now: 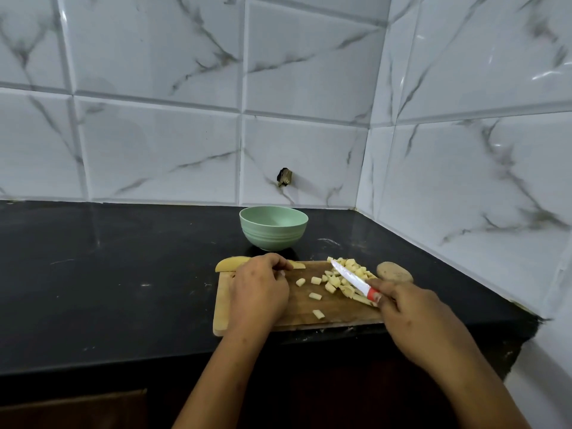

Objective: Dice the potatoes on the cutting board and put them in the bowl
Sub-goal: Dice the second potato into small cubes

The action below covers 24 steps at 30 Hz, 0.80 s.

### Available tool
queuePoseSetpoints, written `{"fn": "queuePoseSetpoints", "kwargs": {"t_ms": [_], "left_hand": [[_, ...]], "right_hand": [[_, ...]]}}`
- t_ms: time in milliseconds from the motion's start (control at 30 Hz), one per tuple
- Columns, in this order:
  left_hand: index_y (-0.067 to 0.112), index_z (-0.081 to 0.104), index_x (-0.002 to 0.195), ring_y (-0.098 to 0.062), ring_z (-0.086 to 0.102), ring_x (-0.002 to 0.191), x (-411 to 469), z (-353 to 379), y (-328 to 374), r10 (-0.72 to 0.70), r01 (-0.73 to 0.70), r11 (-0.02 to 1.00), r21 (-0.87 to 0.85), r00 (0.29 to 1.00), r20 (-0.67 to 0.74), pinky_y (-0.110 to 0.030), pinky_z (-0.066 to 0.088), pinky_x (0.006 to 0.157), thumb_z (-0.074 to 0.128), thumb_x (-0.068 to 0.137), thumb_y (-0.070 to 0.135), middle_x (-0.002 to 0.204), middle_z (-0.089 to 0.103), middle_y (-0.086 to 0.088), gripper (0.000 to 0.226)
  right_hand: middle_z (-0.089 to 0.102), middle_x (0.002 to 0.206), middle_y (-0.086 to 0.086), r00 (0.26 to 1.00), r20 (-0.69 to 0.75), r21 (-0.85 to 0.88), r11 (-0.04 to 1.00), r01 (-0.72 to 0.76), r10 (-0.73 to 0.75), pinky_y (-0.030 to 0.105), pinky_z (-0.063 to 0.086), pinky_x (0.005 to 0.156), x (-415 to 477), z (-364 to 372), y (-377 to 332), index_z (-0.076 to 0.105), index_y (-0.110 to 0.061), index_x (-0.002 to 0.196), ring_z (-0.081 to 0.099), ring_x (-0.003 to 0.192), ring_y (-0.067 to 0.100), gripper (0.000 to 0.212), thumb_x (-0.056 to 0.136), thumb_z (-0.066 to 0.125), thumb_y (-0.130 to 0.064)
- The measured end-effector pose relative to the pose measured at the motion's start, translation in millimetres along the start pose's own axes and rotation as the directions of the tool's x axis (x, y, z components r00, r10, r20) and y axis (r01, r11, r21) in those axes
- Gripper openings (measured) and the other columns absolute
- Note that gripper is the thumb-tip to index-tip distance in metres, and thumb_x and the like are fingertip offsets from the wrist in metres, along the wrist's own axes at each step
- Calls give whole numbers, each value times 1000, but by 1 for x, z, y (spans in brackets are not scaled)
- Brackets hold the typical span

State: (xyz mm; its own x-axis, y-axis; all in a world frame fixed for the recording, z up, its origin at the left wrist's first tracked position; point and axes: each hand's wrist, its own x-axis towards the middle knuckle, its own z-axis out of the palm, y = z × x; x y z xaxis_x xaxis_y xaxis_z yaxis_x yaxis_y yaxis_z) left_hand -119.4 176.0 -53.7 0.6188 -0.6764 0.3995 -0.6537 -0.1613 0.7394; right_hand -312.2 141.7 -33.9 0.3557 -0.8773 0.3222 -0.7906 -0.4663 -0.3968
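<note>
A wooden cutting board (301, 314) lies on the black counter. Pale potato dice (346, 275) are heaped at its far right, with a few loose cubes (315, 295) in the middle. My right hand (414, 317) grips a white-bladed knife (351, 278) with a red collar, the blade lying across the heap. My left hand (260, 292) rests curled on the board's left side, fingertips on a potato strip (297, 265). A cut potato slab (230, 263) lies at the board's far left edge. An empty green bowl (274, 227) stands just behind the board.
A whole unpeeled potato (394, 271) sits on the counter just right of the board. Marble-patterned tiled walls close the back and right side (464, 181). The counter's front edge (123, 363) runs below the board.
</note>
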Motion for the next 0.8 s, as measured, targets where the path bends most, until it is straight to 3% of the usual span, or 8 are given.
{"fn": "queuePoseSetpoints", "kwargs": {"t_ms": [67, 200, 300, 500, 600, 700, 800], "left_hand": [[32, 68, 95, -15, 58, 88, -1, 0, 1, 0, 0, 1000, 15, 1000, 1, -35, 50, 82, 51, 92, 13, 88, 56, 16, 25], [29, 69, 98, -16, 58, 85, -1, -2, 0, -18, 18, 1000, -20, 999, -28, -35, 50, 79, 48, 91, 5, 86, 53, 16, 33], [30, 69, 97, -15, 58, 88, -1, -1, 0, -18, 18, 1000, -12, 1000, -22, -35, 49, 83, 46, 92, 6, 86, 52, 17, 34], [30, 68, 97, -12, 57, 91, 0, 1, -1, -11, 11, 1000, 16, 1000, 8, -33, 49, 84, 46, 94, 9, 94, 57, 15, 30], [29, 69, 97, -11, 57, 91, 1, 2, -1, 3, -4, 1000, 28, 1000, 10, -31, 49, 84, 47, 93, 9, 104, 63, 12, 30], [31, 69, 98, -13, 57, 89, 3, 4, -3, 10, -10, 999, 41, 1000, 4, -32, 50, 82, 47, 93, 9, 105, 64, 11, 31], [33, 68, 96, -16, 56, 92, 5, 7, -6, 8, -8, 999, 50, 1000, 3, -37, 50, 85, 46, 93, 9, 105, 64, 10, 33]], "right_hand": [[60, 93, -11, 999, 20, 40, 999, 27, -27, 20, 44, 56, -2, 0, -1, 47, -44, 136, 55, 66, 5, 37, 102, 37, -34], [53, 67, -14, 964, 207, 165, 977, 133, -167, 18, 36, 48, -19, -1, -14, 52, -52, 127, 47, 48, 1, 32, 100, 44, -36], [51, 75, -18, 957, 243, 119, 984, 129, -155, 17, 34, 51, -19, 0, -13, 51, -53, 127, 47, 55, -1, 31, 99, 43, -41], [60, 96, -11, 994, 106, 20, 1000, 20, -22, 23, 45, 60, 3, 2, 0, 49, -47, 133, 53, 68, 5, 35, 101, 39, -36], [55, 87, -16, 996, 74, 41, 998, 42, -45, 16, 41, 53, 4, 3, 0, 46, -44, 136, 54, 65, 3, 36, 102, 38, -34], [48, 70, -15, 983, 153, 115, 990, 84, -102, 14, 30, 48, -4, 9, -10, 49, -45, 133, 44, 55, 0, 35, 102, 40, -32], [54, 78, -15, 980, 175, 54, 995, 82, -91, 19, 38, 54, -6, 15, -16, 49, -48, 132, 47, 61, 0, 34, 102, 38, -36]]}}
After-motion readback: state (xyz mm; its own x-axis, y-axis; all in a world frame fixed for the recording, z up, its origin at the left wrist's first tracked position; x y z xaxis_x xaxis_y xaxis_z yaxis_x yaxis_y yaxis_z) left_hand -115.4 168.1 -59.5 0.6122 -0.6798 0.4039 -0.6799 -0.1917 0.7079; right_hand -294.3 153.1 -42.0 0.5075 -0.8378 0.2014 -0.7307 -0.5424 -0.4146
